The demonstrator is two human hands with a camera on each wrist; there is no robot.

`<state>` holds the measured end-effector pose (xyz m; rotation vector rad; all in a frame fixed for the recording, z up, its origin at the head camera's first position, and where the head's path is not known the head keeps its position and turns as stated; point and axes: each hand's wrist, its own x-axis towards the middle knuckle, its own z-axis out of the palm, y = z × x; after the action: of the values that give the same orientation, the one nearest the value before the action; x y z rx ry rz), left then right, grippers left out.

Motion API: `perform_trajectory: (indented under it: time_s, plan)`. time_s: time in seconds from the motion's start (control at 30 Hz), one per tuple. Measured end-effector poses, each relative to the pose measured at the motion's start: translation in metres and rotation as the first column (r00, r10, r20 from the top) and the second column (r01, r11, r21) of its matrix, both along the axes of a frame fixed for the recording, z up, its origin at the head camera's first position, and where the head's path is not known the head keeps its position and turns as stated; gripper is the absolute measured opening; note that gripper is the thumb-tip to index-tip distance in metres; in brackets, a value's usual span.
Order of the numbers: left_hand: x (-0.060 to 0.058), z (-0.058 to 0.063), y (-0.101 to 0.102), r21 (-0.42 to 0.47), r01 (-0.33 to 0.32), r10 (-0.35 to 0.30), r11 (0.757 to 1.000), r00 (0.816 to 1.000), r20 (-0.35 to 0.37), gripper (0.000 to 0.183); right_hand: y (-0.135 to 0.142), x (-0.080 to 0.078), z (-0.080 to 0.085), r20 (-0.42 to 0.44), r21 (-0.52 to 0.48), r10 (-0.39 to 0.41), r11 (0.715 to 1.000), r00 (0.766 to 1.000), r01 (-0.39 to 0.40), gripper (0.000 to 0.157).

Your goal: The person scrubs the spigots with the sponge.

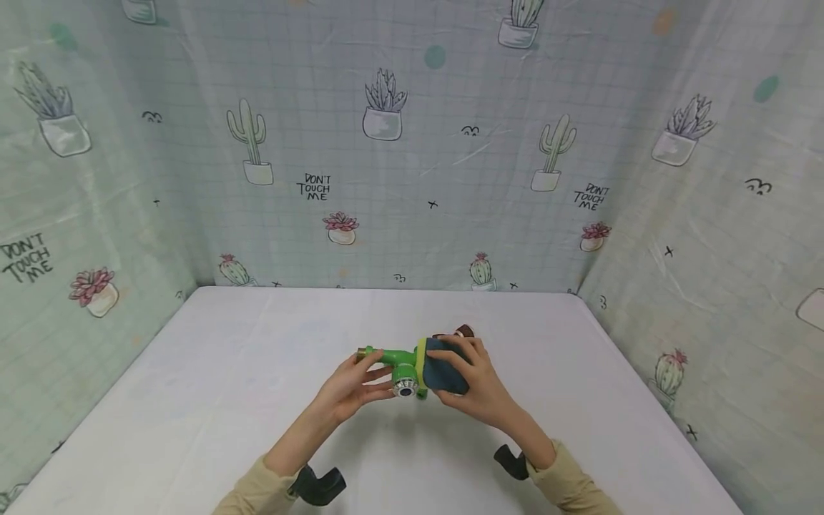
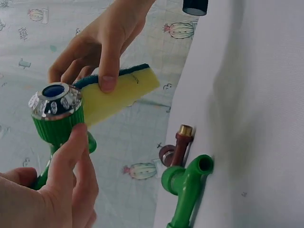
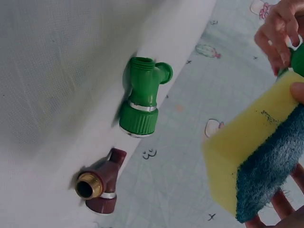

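Observation:
In the head view my left hand (image 1: 354,386) grips a green plastic water tap (image 1: 404,370) with a ribbed collar and a chrome end. Its brass-coloured threaded end points left. My right hand (image 1: 478,383) holds a sponge (image 2: 123,97), yellow on one side with a dark blue-green scouring layer (image 3: 270,168) on the other. Thumb and fingers of that hand pinch it across its thickness. The sponge's yellow side faces the tap, right up beside it; whether they touch I cannot tell. Both things are held above the white table.
On the white table (image 1: 244,372) lie a second green tap (image 3: 142,95) and a brown tap (image 3: 102,185) with a brass end, both beyond my hands. Black curved pieces (image 1: 318,486) show at the wrists. A cactus-print curtain (image 1: 412,179) encloses the table's back and sides.

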<state>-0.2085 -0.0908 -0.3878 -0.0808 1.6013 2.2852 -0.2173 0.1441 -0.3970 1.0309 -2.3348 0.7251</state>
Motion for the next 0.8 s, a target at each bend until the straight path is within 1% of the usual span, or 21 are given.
perform_trajectory:
  time_s: [0.07,0.1,0.13,0.17,0.2,0.23,0.27,0.33,0.37,0.4,0.43,0.47,0.5,0.53,0.57,0.6,0.67,0.73,0.8]
  plan:
    - [0.0,0.001,-0.002,-0.034,0.016,-0.016,0.999,1.0,-0.002,0.021,-0.001,-0.002,-0.001,-0.013,-0.016,-0.009,1.0,1.0,0.009,0.062]
    - [0.0,0.001,-0.004,-0.047,0.049,-0.049,0.998,0.999,0.001,0.014,-0.001,-0.003,-0.001,-0.011,-0.025,-0.006,1.0,1.0,0.006,0.061]
    - [0.001,0.002,-0.006,-0.063,0.095,-0.094,0.994,0.996,0.007,0.011,-0.001,-0.004,-0.002,-0.008,-0.031,0.003,1.0,1.0,-0.003,0.061]
    - [0.0,0.003,-0.009,-0.078,0.153,-0.152,0.985,0.988,0.015,0.009,0.0,-0.005,-0.002,-0.004,-0.037,0.017,0.999,1.0,-0.018,0.061]
    - [0.0,0.003,-0.012,-0.093,0.219,-0.217,0.971,0.976,0.026,0.007,0.001,-0.005,-0.002,0.003,-0.04,0.036,0.999,0.999,-0.036,0.061]
    - [0.0,0.003,-0.015,-0.107,0.291,-0.288,0.951,0.957,0.036,0.005,0.001,-0.005,-0.001,0.019,-0.04,0.054,0.998,0.998,-0.053,0.061]
    - [0.0,0.002,-0.017,-0.116,0.363,-0.359,0.925,0.932,0.047,0.004,0.002,-0.006,-0.001,0.034,-0.038,0.072,0.997,0.997,-0.071,0.061]
    - [0.0,0.001,-0.021,-0.113,0.487,-0.483,0.866,0.873,0.064,0.018,0.004,-0.006,0.0,0.061,-0.023,0.108,0.994,0.992,-0.106,0.061]
    - [0.0,-0.001,-0.021,-0.11,0.538,-0.534,0.836,0.843,0.065,0.027,0.005,-0.006,0.001,0.07,-0.002,0.122,0.993,0.99,-0.122,0.061]
    - [0.0,-0.002,-0.021,-0.1,0.576,-0.572,0.811,0.818,0.068,0.036,0.005,-0.006,0.001,0.077,0.023,0.136,0.99,0.988,-0.138,0.06]
    - [0.001,-0.004,-0.021,-0.09,0.601,-0.598,0.794,0.799,0.063,0.044,0.005,-0.007,0.002,0.083,0.048,0.146,0.987,0.986,-0.15,0.06]
    - [0.001,-0.005,-0.02,-0.077,0.62,-0.617,0.781,0.785,0.061,0.05,0.005,-0.007,0.003,0.086,0.073,0.151,0.985,0.985,-0.157,0.059]
    - [0.001,-0.007,-0.02,-0.066,0.629,-0.627,0.775,0.777,0.055,0.054,0.006,-0.008,0.003,0.092,0.092,0.151,0.983,0.984,-0.159,0.058]
    - [0.001,-0.008,-0.019,-0.06,0.633,-0.631,0.772,0.774,0.051,0.055,0.006,-0.008,0.004,0.096,0.103,0.145,0.983,0.985,-0.155,0.057]
    - [0.001,-0.009,-0.018,-0.059,0.628,-0.626,0.776,0.779,0.043,0.057,0.006,-0.009,0.005,0.101,0.102,0.132,0.985,0.986,-0.142,0.057]
    - [0.001,-0.01,-0.018,-0.057,0.614,-0.613,0.787,0.789,0.04,0.059,0.007,-0.01,0.006,0.106,0.091,0.115,0.988,0.988,-0.124,0.057]
    - [0.001,-0.013,-0.016,-0.077,0.577,-0.577,0.813,0.817,0.025,0.064,0.007,-0.011,0.008,0.116,0.054,0.068,0.996,0.991,-0.075,0.057]
    - [0.0,-0.014,-0.014,-0.115,0.519,-0.521,0.847,0.854,0.015,0.067,0.005,-0.011,0.011,0.122,0.025,0.041,0.999,0.992,-0.044,0.057]
    - [0.0,-0.016,-0.012,-0.148,0.462,-0.467,0.874,0.884,-0.002,0.068,0.001,-0.01,0.013,0.118,0.036,0.025,0.999,0.993,-0.03,0.056]
